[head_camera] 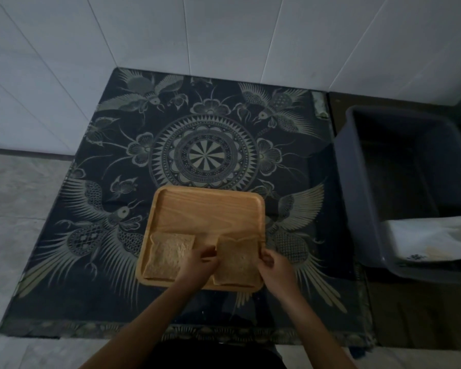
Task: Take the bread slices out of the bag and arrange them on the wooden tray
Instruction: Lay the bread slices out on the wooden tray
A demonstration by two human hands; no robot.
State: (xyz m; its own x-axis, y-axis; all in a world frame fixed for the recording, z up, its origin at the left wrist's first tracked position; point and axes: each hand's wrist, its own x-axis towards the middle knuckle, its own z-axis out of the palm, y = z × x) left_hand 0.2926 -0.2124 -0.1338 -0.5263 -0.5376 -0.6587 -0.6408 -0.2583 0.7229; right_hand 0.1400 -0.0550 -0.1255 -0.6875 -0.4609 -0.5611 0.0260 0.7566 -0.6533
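A square wooden tray (208,206) lies on a dark patterned cloth. One bread slice (168,255) rests flat in the tray's near left corner. A second bread slice (237,259) sits in the near right corner, held at both side edges. My left hand (201,262) pinches its left edge and my right hand (273,265) grips its right edge. The white bread bag (431,241) lies in a grey bin at the right.
A grey plastic bin (362,166) stands to the right of the cloth (91,169). White tiled walls rise behind and to the left. The far half of the tray shows bare wood.
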